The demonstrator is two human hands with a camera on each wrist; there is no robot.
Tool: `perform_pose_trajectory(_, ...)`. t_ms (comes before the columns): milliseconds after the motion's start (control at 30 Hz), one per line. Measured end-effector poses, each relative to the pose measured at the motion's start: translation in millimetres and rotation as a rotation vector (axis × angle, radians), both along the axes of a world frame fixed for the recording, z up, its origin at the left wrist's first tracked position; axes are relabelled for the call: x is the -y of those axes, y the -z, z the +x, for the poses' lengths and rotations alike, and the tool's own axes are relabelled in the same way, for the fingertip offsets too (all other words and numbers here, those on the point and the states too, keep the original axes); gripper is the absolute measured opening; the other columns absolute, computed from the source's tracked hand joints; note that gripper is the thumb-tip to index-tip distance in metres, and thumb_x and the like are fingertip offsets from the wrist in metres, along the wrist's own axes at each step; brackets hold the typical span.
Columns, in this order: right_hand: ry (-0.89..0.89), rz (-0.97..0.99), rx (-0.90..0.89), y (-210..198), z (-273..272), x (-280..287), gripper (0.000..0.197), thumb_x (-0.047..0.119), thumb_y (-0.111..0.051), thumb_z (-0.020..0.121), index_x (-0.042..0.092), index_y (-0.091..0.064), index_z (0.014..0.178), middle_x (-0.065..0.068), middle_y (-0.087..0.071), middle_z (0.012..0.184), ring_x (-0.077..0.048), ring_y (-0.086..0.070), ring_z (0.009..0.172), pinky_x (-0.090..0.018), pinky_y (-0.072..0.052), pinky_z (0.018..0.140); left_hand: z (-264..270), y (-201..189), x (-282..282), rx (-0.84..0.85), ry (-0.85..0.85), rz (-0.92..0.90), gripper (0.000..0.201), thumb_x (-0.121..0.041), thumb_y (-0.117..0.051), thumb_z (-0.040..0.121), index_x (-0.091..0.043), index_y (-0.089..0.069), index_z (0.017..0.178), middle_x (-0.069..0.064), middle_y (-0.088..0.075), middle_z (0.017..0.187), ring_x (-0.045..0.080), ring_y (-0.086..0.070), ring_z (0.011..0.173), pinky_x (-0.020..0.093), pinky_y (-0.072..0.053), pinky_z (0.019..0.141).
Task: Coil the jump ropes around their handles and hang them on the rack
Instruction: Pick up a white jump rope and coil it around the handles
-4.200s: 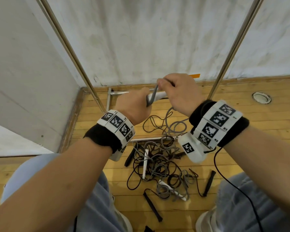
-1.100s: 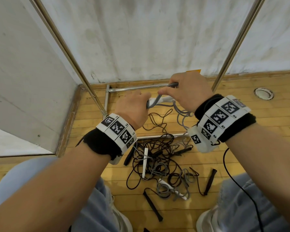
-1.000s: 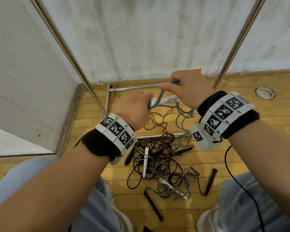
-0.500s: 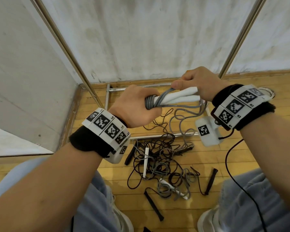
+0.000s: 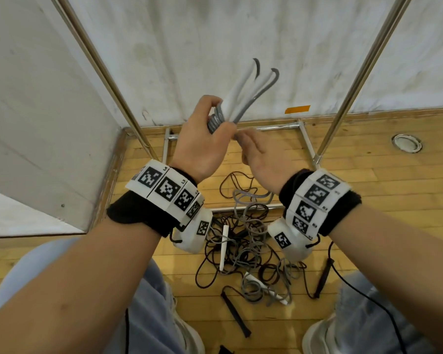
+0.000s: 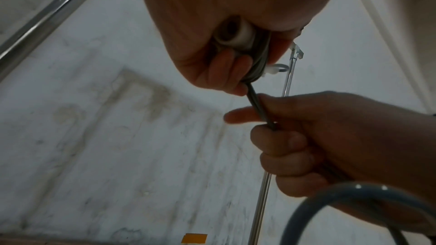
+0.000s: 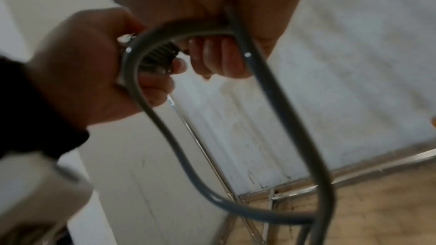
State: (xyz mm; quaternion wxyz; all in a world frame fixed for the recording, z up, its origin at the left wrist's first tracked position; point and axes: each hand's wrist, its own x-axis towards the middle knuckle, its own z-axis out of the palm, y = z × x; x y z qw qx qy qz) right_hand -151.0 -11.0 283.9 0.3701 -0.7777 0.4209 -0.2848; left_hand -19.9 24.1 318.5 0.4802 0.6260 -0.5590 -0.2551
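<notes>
My left hand (image 5: 210, 134) grips two white handles (image 5: 243, 90) held together, their tips pointing up toward the wall. Grey rope coils (image 5: 215, 121) are wound around their lower end inside my fist. In the left wrist view the handle end (image 6: 235, 34) shows between my left fingers (image 6: 226, 64). Just right of and below that fist, my right hand (image 5: 248, 144) is curled around the free grey rope (image 6: 257, 103). A loose loop of this rope (image 7: 271, 100) hangs down from my right hand (image 7: 217, 57).
A metal rack stands against the wall, with slanted poles left (image 5: 105, 72) and right (image 5: 356, 80) and a base frame (image 5: 266, 127) on the wooden floor. A tangled pile of grey and black ropes (image 5: 243, 246) with black handles (image 5: 234, 314) lies between my feet.
The handles have swung from lying level to pointing upward. My right hand left the handle tips and dropped below my left fist, where it now grips the rope.
</notes>
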Motion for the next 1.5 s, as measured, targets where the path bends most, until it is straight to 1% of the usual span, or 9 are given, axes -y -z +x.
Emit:
perform_pose_trajectory(233, 0.167, -0.359, -0.439, 3.1, -3.9, 9.1, 0.024, 0.028, -0.046, 0.096, 0.019, -0.068, 0.102, -0.003, -0.058, 0.095, -0.027, -0.049, 0.098, -0.035, -0.038, 0.083, -9.4, -0.6, -0.8, 0.075, 0.076, 0.035, 0.013, -0.015, -0.057, 0.083, -0.008, -0.048, 0.089, 0.025, -0.056, 0.078, 0.019, -0.043, 0.059, 0.035, -0.036, 0.051)
perform_pose_trajectory(367, 0.079, 0.077, -0.128, 6.4, 6.4, 4.3, 0.018, 0.019, -0.046, 0.097, 0.019, -0.059, 0.086, 0.005, -0.055, 0.069, -0.009, -0.047, 0.058, -0.026, -0.036, 0.059, -11.0, -1.0, 2.1, 0.010, 0.074, 0.064, 0.017, -0.013, -0.058, 0.082, -0.016, -0.041, 0.078, 0.012, -0.046, 0.066, 0.017, -0.038, 0.054, 0.033, -0.034, 0.048)
perform_pose_trajectory(433, 0.009, 0.249, 0.023, 6.1, 11.0, -2.6, 0.020, 0.016, -0.043, 0.098, 0.014, -0.059, 0.087, 0.008, -0.058, 0.068, -0.002, -0.049, 0.057, -0.025, -0.038, 0.062, -6.9, -2.6, 3.6, -0.033, 0.054, 0.039, 0.017, -0.013, -0.056, 0.084, -0.015, -0.041, 0.078, 0.013, -0.046, 0.065, 0.016, -0.038, 0.050, 0.031, -0.034, 0.045)
perform_pose_trajectory(533, -0.030, 0.295, 0.136, 6.8, 10.7, -5.0, 0.026, 0.015, -0.036, 0.100, 0.019, -0.053, 0.081, 0.003, -0.052, 0.059, -0.015, -0.055, 0.061, -0.040, -0.046, 0.072, 1.8, -2.1, 5.5, 0.023, -0.029, -0.033, 0.014, -0.017, -0.056, 0.086, -0.006, -0.048, 0.089, 0.021, -0.053, 0.071, 0.015, -0.041, 0.053, 0.028, -0.036, 0.048)
perform_pose_trajectory(633, -0.005, 0.160, 0.063, 6.5, 7.7, -2.0, 0.025, 0.019, -0.037, 0.100, 0.022, -0.052, 0.081, 0.005, -0.043, 0.061, -0.013, -0.042, 0.054, -0.030, -0.039, 0.059, 12.3, 2.6, 7.6, 0.163, -0.086, -0.028, 0.019, -0.022, -0.056, 0.087, -0.013, -0.051, 0.103, -0.004, -0.049, 0.064, 0.008, -0.041, 0.050, 0.024, -0.036, 0.048)
perform_pose_trajectory(733, -0.004, -0.020, -0.075, 3.9, 1.5, 1.9, 0.023, 0.023, -0.040, 0.099, 0.019, -0.054, 0.082, 0.008, -0.046, 0.062, -0.007, -0.041, 0.056, -0.013, -0.032, 0.049, 19.8, 7.4, 5.6, 0.381, -0.060, 0.034, 0.029, -0.025, -0.054, 0.088, -0.024, -0.049, 0.116, -0.009, -0.052, 0.067, 0.010, -0.050, 0.057, 0.031, -0.039, 0.052)
perform_pose_trajectory(1033, -0.070, -0.154, -0.546, -7.6, -9.9, 8.5, 0.023, 0.030, -0.049, 0.095, 0.019, -0.050, 0.075, 0.006, -0.046, 0.066, -0.007, -0.040, 0.058, -0.023, -0.025, 0.049, 29.2, 29.8, 11.3, 0.710, -0.024, 0.203, 0.023, -0.024, -0.055, 0.092, -0.018, -0.043, 0.111, -0.005, -0.047, 0.082, 0.010, -0.043, 0.058, 0.024, -0.026, 0.046)
perform_pose_trajectory(1300, -0.202, -0.323, -0.535, -15.7, -11.3, 0.4, 0.022, 0.034, -0.038, 0.099, 0.023, -0.047, 0.083, 0.012, -0.040, 0.063, -0.005, -0.037, 0.055, -0.020, -0.019, 0.048, 23.2, 40.9, 11.2, 0.922, -0.004, 0.479, 0.019, -0.021, -0.057, 0.089, -0.025, -0.043, 0.102, -0.007, -0.042, 0.074, 0.010, -0.039, 0.059, 0.026, -0.026, 0.048)
perform_pose_trajectory(1500, -0.106, -0.417, -0.385, -21.0, -18.1, 13.3, 0.030, 0.035, -0.045, 0.097, 0.016, -0.067, 0.087, 0.008, -0.049, 0.066, -0.014, -0.045, 0.067, -0.027, -0.027, 0.061, 6.4, 43.4, 2.5, 0.978, 0.131, 0.339, 0.016, -0.048, -0.057, 0.078, -0.034, -0.050, 0.083, -0.012, -0.050, 0.064, 0.007, -0.045, 0.057, 0.022, -0.030, 0.047)
